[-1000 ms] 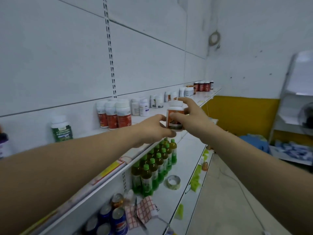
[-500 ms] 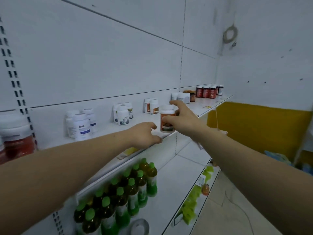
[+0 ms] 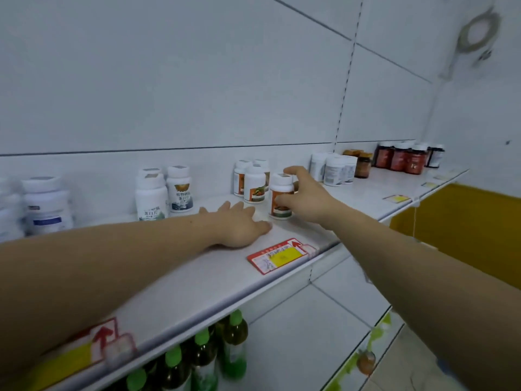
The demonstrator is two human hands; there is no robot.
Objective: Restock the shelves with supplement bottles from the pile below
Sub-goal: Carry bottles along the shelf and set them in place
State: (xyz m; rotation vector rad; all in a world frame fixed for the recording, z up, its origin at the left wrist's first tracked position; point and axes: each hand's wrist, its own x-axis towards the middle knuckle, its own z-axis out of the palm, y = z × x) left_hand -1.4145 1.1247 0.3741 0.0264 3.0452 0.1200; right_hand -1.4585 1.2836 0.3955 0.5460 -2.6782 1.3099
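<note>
A white supplement bottle with an orange label (image 3: 279, 193) stands upright on the white upper shelf (image 3: 197, 275). My right hand (image 3: 306, 197) grips it, thumb on the label and fingers curled over its cap. Just behind it stand two matching orange-label bottles (image 3: 252, 180). My left hand (image 3: 239, 222) rests flat on the shelf, fingers straight, just left of the held bottle and holding nothing.
More white bottles stand along the shelf at the left (image 3: 165, 193) and far left (image 3: 45, 206). White tubs (image 3: 334, 167) and dark red jars (image 3: 403, 158) fill the right end. A red and yellow price tag (image 3: 282, 255) lies near the shelf edge. Green-capped drink bottles (image 3: 214, 351) stand below.
My right hand carried the orange-label bottle inward and set it down on the shelf beside its matches. My left hand slid from the shelf edge onto the shelf top, flat.
</note>
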